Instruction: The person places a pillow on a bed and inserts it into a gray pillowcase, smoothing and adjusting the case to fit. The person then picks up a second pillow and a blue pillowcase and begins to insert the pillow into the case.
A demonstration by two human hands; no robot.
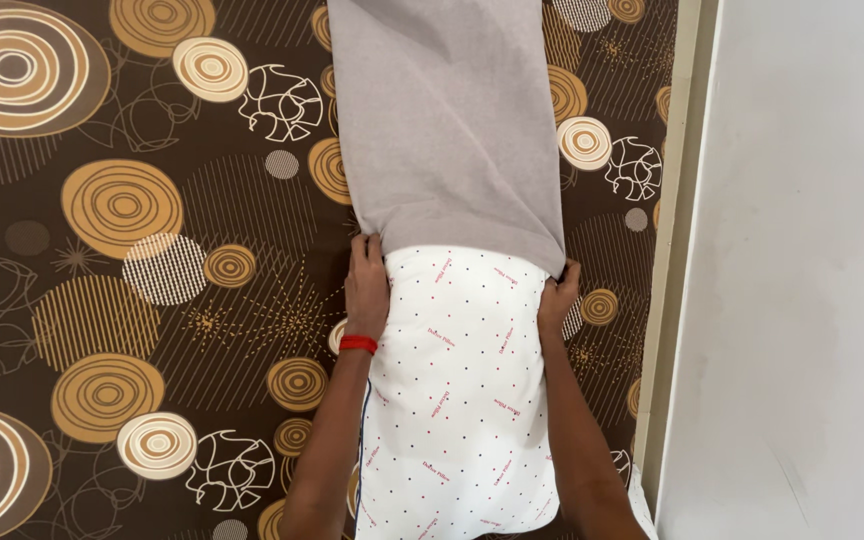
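Head camera looks straight down on a bed, and we see a white pillow (pixel 457 390) with small red dots lying lengthwise between our two forearms. Its far end is tucked inside a grey pillowcase (pixel 447 120), which stretches away toward the top of the view. The open edge of the pillowcase crosses the pillow about level with our hands.

Our left hand (pixel 366 285) lies against the pillow's left side, fingers curled closed over the left corner of the pillowcase opening. A red band (pixel 358 344) sits on that wrist. Our right hand (pixel 558 297) is on the pillow's right side, fingers pinched shut on the right corner of the same opening, where the grey cloth bunches slightly.

The near end of the pillow is bare and runs out of view at the bottom edge. Under everything lies a brown bedsheet (pixel 122 300) printed with tan and cream circles. To the right, just beside the bed's edge, stands a plain white wall (pixel 812 300).
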